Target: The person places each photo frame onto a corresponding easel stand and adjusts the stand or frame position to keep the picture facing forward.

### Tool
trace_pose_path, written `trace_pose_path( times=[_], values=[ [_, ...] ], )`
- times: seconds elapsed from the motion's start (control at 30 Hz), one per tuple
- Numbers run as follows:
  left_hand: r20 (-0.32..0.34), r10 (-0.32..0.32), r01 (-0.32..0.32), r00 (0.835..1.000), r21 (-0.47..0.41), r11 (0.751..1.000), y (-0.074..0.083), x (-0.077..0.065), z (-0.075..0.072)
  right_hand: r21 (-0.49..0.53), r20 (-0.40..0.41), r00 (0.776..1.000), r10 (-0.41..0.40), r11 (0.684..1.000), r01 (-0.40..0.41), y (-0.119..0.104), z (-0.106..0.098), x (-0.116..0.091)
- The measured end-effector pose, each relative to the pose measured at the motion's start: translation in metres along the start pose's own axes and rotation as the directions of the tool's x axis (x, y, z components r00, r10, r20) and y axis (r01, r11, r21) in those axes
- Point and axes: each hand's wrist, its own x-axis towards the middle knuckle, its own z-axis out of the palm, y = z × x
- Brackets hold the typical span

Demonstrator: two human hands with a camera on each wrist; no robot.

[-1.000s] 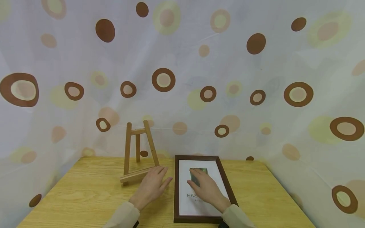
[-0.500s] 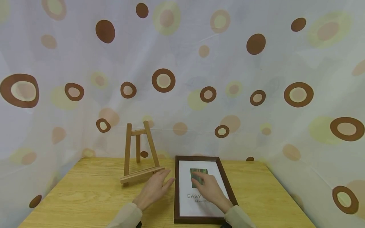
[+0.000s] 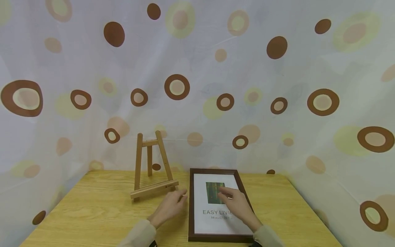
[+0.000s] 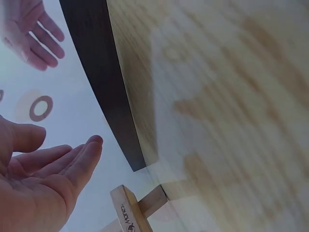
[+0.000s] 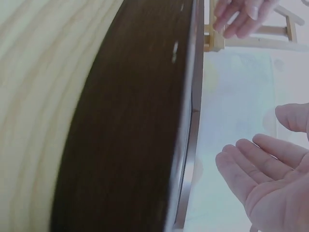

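Shifted since a second ago: the right hand has moved toward the person's right, uncovering more of the printed insert, and the left hand has drawn nearer the body, so that it no longer covers the right end of the ledge.

Nearest are two pale sleeves, with a bit of something dark showing below each cuff. Beyond them the hands are well apart from each other, clasping nothing, fingers gently bent and each thumb standing away from its fingers. The left is over the table, between the ledge and the near-left side of the picture frame; the right hovers above the insert.

The dark brown frame lies flat on the table, face up. Its white insert reads "EASY LIVI", the end of the second word hidden by the right hand. A smaller line beneath seems to start with "A4"; the rest is too blurred to read. Above the words is a green picture with reddish streaks.

Farther left stands a small wooden easel, its ledge bearing tiny dark print; the left wrist view shows an emblem and a word resembling "Mone", not certain. Behind everything hangs a whitish cloth patterned with brown, peach and yellow-green circles.
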Motion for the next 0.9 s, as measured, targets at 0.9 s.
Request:
trace_pose_path(
  times=[0.9],
  values=[
    [0.177, -0.216, 0.278, 0.96, -0.533, 0.799, -0.015, -0.005, 0.007, 0.539, 0.254, 0.938, 0.235, 0.771, -0.339, 0.048, -0.052, -0.006]
  ],
)
